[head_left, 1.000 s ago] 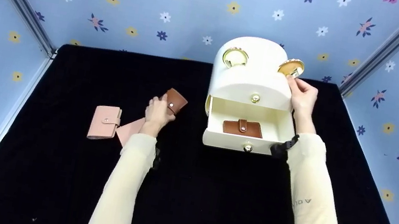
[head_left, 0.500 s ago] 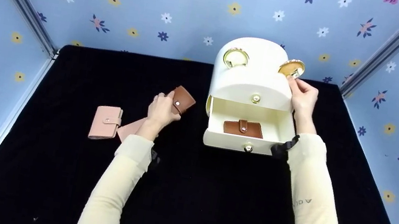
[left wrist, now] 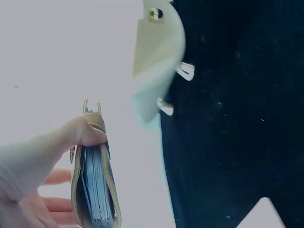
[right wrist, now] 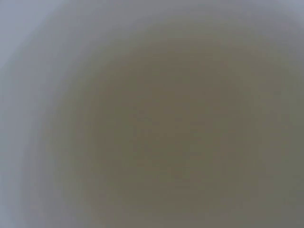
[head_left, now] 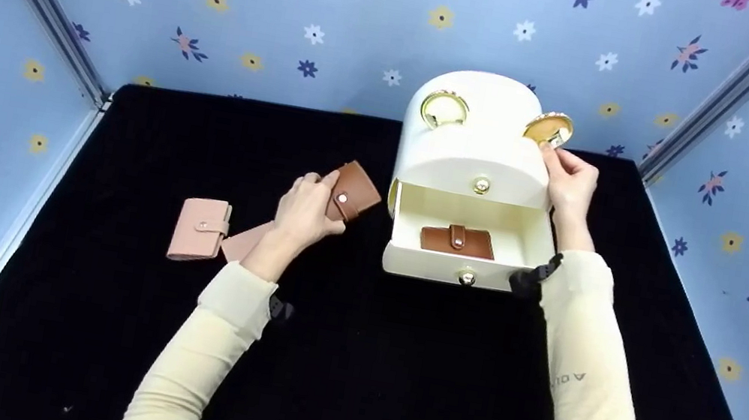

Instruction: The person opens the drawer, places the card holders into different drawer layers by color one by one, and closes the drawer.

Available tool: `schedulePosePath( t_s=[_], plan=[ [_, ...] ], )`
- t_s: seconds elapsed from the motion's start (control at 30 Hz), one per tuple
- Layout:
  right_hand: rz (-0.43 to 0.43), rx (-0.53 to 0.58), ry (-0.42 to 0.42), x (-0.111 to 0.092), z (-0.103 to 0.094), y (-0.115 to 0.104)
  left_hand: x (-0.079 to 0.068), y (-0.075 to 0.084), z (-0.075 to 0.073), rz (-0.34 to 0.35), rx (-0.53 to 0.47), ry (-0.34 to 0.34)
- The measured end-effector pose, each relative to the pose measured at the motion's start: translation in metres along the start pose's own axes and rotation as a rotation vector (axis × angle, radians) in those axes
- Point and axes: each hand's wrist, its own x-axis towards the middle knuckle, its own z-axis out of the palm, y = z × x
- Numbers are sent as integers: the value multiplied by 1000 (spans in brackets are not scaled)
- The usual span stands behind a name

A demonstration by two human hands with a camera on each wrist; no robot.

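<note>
My left hand (head_left: 302, 209) grips a brown card holder (head_left: 356, 192) with a snap strap, left of the white drawer cabinet (head_left: 476, 147). In the left wrist view, the thumb lies by the strap and clear sleeves show inside the card holder (left wrist: 97, 190). The cabinet's lower drawer (head_left: 422, 265) is pulled out, with another brown card holder (head_left: 433, 240) in it. At the cabinet's right side, my right hand (head_left: 571, 186) pinches the base of a gold-rimmed round ear (head_left: 548, 127). The right wrist view is too blurred to show the hand.
A pink card holder (head_left: 192, 229) lies on the black cloth (head_left: 391, 380) at left. A second pink one (head_left: 243, 241) is partly hidden by the left wrist. The closed upper drawer has a gold knob (head_left: 481, 184). Flowered walls (head_left: 345, 22) enclose the back and sides.
My left hand has carried the brown card holder rightward and slightly away, closer to the cabinet. The right hand, cabinet and drawer have stayed in place.
</note>
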Motion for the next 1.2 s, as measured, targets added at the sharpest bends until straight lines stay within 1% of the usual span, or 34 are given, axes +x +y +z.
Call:
schedulePosePath(
  t_s=[0.17, 0.33, 0.6, 0.7, 0.83, 1.03, 1.2],
  plan=[
    [4, -12, -4, 1, 0, 1, -10, 11, -13, 47, 9, 20],
    [15, 12, 7, 1, 1, 1, -18, 22, -24, 94, 27, 34],
    [6, 50, 2, 0, 0, 1, -27, 43, -34, 173, 27, 53],
    [-3, 75, -2, 0, 1, 1, -29, 50, -36, 207, 28, 60],
    [-7, 86, -6, -1, 0, 1, -30, 59, -36, 242, 28, 47],
    [3, 55, -1, -1, 1, 1, -28, 72, -34, 285, 39, 28],
    [-16, 33, 2, 0, 0, 1, -25, 84, -32, 316, 43, 9]
  ],
)
